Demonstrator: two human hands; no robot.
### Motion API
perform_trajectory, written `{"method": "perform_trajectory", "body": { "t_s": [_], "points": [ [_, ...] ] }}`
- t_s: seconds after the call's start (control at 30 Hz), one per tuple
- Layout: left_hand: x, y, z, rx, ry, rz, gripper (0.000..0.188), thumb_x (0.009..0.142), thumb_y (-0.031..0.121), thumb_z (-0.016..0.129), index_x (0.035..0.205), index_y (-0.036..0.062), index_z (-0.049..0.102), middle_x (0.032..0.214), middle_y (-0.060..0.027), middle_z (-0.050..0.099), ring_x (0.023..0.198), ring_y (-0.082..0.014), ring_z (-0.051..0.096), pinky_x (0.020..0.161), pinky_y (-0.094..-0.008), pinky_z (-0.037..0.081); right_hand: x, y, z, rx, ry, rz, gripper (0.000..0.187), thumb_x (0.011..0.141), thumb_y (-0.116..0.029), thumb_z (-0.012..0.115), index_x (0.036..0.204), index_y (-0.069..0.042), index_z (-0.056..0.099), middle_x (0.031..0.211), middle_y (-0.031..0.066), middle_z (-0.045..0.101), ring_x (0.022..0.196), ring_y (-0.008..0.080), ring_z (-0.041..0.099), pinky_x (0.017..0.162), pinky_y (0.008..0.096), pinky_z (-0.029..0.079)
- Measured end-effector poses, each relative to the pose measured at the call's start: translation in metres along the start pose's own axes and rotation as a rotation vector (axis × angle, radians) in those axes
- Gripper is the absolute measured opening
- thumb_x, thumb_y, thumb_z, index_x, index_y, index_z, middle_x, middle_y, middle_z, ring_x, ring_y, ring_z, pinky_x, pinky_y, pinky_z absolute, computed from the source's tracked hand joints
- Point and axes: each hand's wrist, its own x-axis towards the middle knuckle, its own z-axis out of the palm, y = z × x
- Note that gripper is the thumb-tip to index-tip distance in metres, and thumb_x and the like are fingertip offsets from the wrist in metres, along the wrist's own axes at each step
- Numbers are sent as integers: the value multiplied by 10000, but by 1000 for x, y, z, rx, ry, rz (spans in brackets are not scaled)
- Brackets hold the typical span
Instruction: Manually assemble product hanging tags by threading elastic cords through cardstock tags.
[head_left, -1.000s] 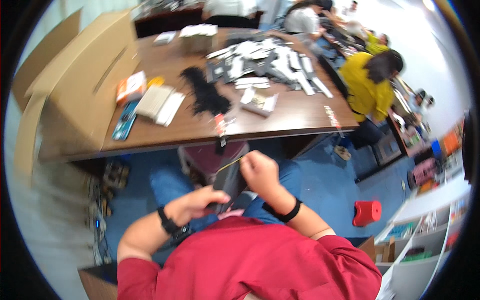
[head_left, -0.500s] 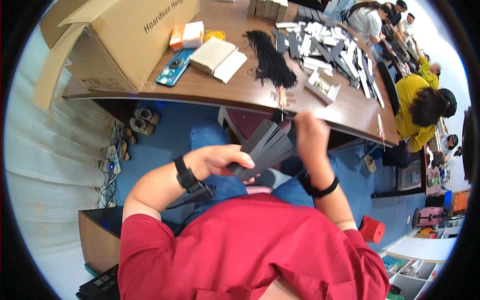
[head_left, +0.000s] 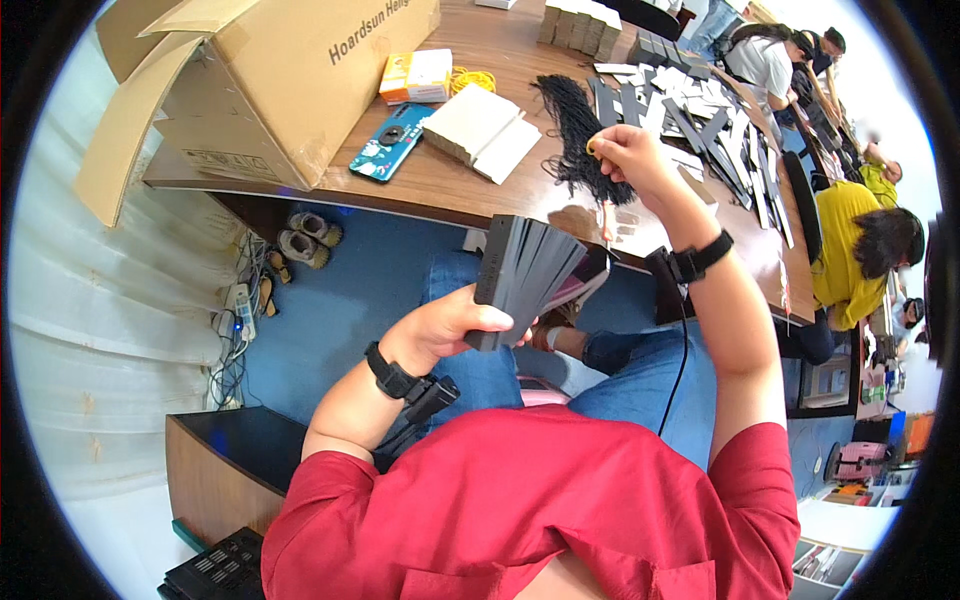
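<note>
Raised since half a second ago, the right hand point(head_left: 640, 165) is now in front of the black cords point(head_left: 562, 112) at upper centre. Wooden table point(head_left: 436, 188) spans the top, above blue floor point(head_left: 350, 325), with a cardboard box point(head_left: 290, 90) upper left. Its forearm point(head_left: 738, 310) slanting up, that hand pinches a yellow loop point(head_left: 592, 147); mid-frame, the left hand point(head_left: 450, 325) clasps dark strips point(head_left: 525, 275), long axis upward, leaning right, upper ends fanned.
</note>
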Motion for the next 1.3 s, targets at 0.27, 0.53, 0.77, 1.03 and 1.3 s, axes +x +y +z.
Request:
{"method": "perform_trajectory", "body": {
  "t_s": [0.27,0.53,0.77,1.03,1.3],
  "points": [
    [6,20,-11,565,402,235,760,732,100,746,1369,19,337,1123,-46,534,1034,-124,495,887,-273,414,86,-6,34,-7,18,144,83,866,-102,602,857,-27,635,749,35,624,613,104,604,558,228,521],
    [11,29,-32,506,415,284,727,741,176,772,1324,-27,389,1203,-92,507,1102,-165,481,939,-294,409,138,-8,47,-172,39,82,77,824,-56,622,868,1,650,746,70,647,570,115,581,506,236,501],
    [15,38,-38,429,460,208,699,767,163,753,1337,6,381,1211,-49,493,1107,-134,453,961,-281,369,144,-17,83,34,-26,-281,559,942,-308,529,1375,10,375,1372,143,436,1239,223,429,1052,331,315],
    [38,27,-5,360,420,229,599,793,146,724,1304,27,434,1189,-46,529,1075,-139,506,939,-284,405,-46,-22,69,317,-40,-167,635,899,-371,585,1349,33,390,1303,163,501,1207,243,473,1009,362,367],
    [102,-44,59,491,316,110,677,706,111,759,1281,38,410,1060,-74,564,904,-140,575,751,-279,505,-178,9,44,829,234,-47,906,797,-52,676,1458,-21,58,1332,144,402,1191,218,438,985,342,384]
  ]
}}
